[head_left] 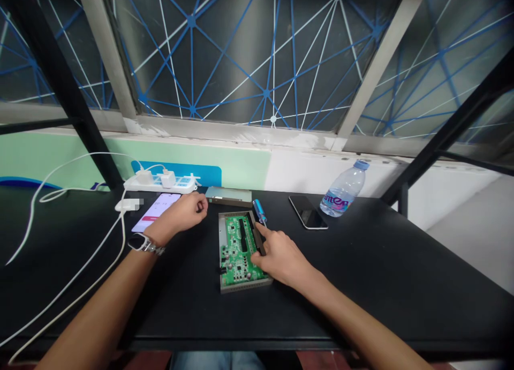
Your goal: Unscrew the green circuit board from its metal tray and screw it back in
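An open, shallow grey metal case [246, 287] lay on the black counter [361, 284], with a green printed circuit board [233, 257] inside it, components facing up. The right hand [283, 255] came in over the case's right edge, thumb and forefinger spread apart along a long dark strip [257, 233] there, the forefinger towards the case's far right corner and the thumb nearer the board. How firmly they pressed, or whether they truly gripped the strip, I could not tell. The left hand [188, 212] hung to the left of the case's far end, apart from it, fingers loosely curled; whether something small was tucked inside could not be seen.

A screwdriver with a translucent blue handle [259, 210] lay just beyond the case's far right corner, its shaft pointing back towards the right forefinger. A flat grey metal piece [229, 196] sat beyond the case's far side.

Handling the strip well, I judged, called for keeping the fingertips on the edge, off the small components, with even pressure along its length. The left hand would have served best steadying the case's left wall, since a one-sided push could slide or twist it.
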`<action>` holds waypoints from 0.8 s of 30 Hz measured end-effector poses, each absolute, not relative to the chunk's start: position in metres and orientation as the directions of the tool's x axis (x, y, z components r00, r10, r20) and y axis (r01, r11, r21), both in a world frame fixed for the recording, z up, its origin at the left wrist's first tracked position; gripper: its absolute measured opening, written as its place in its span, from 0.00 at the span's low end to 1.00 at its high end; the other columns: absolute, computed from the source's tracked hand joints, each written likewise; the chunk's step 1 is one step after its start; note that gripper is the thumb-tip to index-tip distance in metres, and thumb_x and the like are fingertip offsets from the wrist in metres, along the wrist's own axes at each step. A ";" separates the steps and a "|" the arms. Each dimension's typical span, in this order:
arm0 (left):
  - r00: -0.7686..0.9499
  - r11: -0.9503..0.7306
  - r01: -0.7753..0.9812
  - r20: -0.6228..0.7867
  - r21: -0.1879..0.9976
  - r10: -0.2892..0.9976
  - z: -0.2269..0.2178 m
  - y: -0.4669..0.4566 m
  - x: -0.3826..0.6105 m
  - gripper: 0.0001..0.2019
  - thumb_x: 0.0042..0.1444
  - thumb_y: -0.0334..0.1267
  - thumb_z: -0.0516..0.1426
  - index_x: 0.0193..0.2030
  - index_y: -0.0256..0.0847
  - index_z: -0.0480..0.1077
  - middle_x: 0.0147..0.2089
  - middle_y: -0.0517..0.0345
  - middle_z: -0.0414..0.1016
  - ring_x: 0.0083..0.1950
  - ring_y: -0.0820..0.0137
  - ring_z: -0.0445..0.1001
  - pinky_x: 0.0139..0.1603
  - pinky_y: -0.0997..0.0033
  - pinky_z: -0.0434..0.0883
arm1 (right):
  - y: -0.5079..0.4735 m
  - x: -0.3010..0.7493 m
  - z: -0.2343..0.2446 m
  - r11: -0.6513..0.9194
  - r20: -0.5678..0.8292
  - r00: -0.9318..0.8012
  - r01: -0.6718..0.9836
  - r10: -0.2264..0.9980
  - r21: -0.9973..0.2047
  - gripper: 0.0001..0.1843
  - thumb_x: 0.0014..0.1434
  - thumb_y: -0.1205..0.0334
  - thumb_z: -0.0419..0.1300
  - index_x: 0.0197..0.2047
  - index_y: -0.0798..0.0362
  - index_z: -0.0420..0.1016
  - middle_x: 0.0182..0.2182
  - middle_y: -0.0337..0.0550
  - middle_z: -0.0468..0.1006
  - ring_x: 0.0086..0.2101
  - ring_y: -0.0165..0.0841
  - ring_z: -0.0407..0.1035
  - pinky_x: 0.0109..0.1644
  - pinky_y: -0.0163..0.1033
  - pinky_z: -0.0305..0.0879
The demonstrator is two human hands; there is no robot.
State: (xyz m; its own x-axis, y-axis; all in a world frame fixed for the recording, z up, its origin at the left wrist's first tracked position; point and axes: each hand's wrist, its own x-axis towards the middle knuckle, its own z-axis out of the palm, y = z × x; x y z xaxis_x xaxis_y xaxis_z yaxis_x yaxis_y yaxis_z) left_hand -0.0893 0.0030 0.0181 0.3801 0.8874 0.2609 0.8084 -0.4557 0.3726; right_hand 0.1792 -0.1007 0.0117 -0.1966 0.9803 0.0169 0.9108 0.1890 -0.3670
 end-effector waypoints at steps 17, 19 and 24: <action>0.326 -0.262 0.848 -0.064 0.461 0.943 0.018 0.007 -0.113 0.10 0.41 0.31 0.52 0.27 0.39 0.74 0.27 0.58 0.79 0.29 0.69 0.75 0.28 0.75 0.64 | -0.101 0.179 0.009 0.215 0.045 -0.216 0.884 0.975 -0.416 0.37 0.50 0.60 0.60 0.64 0.53 0.65 0.22 0.38 0.74 0.24 0.34 0.69 0.28 0.34 0.56; 0.319 -0.257 0.856 -0.067 0.447 0.945 0.018 0.006 -0.111 0.10 0.40 0.31 0.52 0.26 0.39 0.74 0.26 0.59 0.78 0.28 0.69 0.74 0.27 0.76 0.63 | -0.101 0.179 0.010 0.213 0.040 -0.217 0.882 0.975 -0.420 0.37 0.50 0.60 0.60 0.64 0.53 0.65 0.22 0.37 0.74 0.24 0.34 0.69 0.28 0.34 0.57; 0.298 -0.246 0.885 -0.077 0.395 0.951 0.024 0.002 -0.106 0.11 0.41 0.30 0.51 0.27 0.39 0.75 0.27 0.58 0.78 0.29 0.69 0.74 0.28 0.75 0.63 | -0.101 0.180 0.012 0.218 0.046 -0.221 0.874 0.974 -0.434 0.35 0.50 0.59 0.59 0.63 0.53 0.66 0.21 0.37 0.73 0.24 0.34 0.68 0.28 0.34 0.56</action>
